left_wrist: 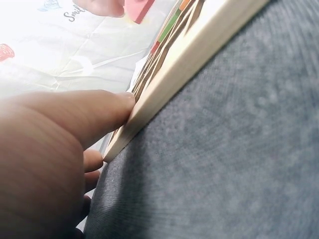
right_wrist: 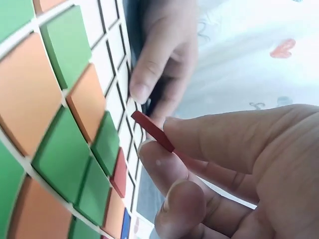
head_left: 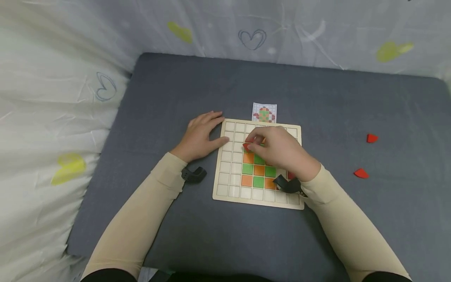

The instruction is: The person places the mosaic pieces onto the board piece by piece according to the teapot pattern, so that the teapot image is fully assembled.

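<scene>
A wooden grid board [head_left: 225, 184] lies on the table, with green, orange and red tiles set in some of its squares. My right hand [head_left: 282, 150] is over the board's middle and pinches a red tile [right_wrist: 152, 130] between thumb and fingertips, just above the squares. In the left wrist view the same red tile [left_wrist: 138, 9] shows at the top edge, off the board. My left hand [head_left: 201, 137] rests at the board's left edge, its thumb on the rim and its other fingers stretched along the upper left corner. The right hand hides part of the tile pattern.
A small printed pattern card [head_left: 264, 112] lies at the board's far edge, partly under it. Two loose red tiles, one farther back [head_left: 372, 138] and one nearer [head_left: 361, 173], lie on the grey tabletop [head_left: 334, 105] to the right. White patterned sheeting [head_left: 218, 27] hangs behind and to the left.
</scene>
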Demonstrator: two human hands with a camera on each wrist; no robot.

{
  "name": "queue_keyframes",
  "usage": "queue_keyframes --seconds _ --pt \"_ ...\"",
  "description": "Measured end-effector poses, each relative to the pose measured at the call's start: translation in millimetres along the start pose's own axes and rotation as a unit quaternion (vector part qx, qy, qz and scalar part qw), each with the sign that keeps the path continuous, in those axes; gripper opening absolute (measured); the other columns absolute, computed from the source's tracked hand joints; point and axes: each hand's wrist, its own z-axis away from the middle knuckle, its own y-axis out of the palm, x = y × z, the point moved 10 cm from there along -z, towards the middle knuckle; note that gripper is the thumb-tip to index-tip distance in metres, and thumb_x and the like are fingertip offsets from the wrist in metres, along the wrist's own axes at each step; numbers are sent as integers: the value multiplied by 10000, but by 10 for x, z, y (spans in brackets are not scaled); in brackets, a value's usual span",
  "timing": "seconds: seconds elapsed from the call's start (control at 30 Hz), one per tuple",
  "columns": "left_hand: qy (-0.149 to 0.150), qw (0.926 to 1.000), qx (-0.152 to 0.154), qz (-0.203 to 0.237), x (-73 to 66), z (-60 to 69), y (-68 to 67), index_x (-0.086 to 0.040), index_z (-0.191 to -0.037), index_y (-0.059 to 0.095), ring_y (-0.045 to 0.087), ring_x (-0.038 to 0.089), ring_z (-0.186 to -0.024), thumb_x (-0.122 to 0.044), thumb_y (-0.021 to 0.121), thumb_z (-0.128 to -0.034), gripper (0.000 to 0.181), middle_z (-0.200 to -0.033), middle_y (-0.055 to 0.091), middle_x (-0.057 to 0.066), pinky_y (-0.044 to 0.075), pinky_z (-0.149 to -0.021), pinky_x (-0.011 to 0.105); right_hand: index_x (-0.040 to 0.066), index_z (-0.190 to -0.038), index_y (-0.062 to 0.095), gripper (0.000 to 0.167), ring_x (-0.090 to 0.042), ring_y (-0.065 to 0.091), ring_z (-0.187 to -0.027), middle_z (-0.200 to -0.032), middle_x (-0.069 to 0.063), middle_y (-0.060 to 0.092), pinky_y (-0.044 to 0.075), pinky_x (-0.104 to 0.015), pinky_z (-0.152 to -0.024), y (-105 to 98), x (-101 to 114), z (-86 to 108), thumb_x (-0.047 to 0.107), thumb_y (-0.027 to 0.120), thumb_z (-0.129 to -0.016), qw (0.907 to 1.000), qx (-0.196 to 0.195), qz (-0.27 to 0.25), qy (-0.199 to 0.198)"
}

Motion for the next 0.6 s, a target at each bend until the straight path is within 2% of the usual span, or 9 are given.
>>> queue_keyframes --seconds 0.13,0.3,0.5,0.6 --pt "-3 10000 14 -13 18 3 4 -107 -1578 497 240 282 -1598 -461 677 -1016 688 -1684 372 73 168 -1275 547 181 -1069 801 113 -190 586 -731 -931 11 733 477 -355 -654 11 1 -1 236 726 -1005 9999 63 -56 66" --pt "-39 10000 -22 -1 49 16 14 -111 -1578 498 242 275 -1598 -474 681 -1011 698 -1685 373 61 167 -1276 551 141 -1059 812 118 -154 587 -664 -852 50 742 482 -349 -631 132 100 -9 208 735 -1000 9994 133 -108 -292" --pt "-77 9999 76 61 55 58 104 -114 -1585 489 233 281 -1602 -498 669 -1011 714 -1693 360 59 163 -1278 563 147 -997 803 77 -77 622 -711 -815 105 717 528 -322 -700 317 138 23 162 728 -988 9983 233 -21 -526" --pt "-44 10000 -5 89 51 64 91 -110 -1578 498 241 283 -1599 -479 679 -1010 701 -1687 370 61 167 -1273 565 152 -988 803 79 -66 615 -686 -797 113 716 523 -316 -677 355 173 25 147 724 -983 9979 226 -6 -615"
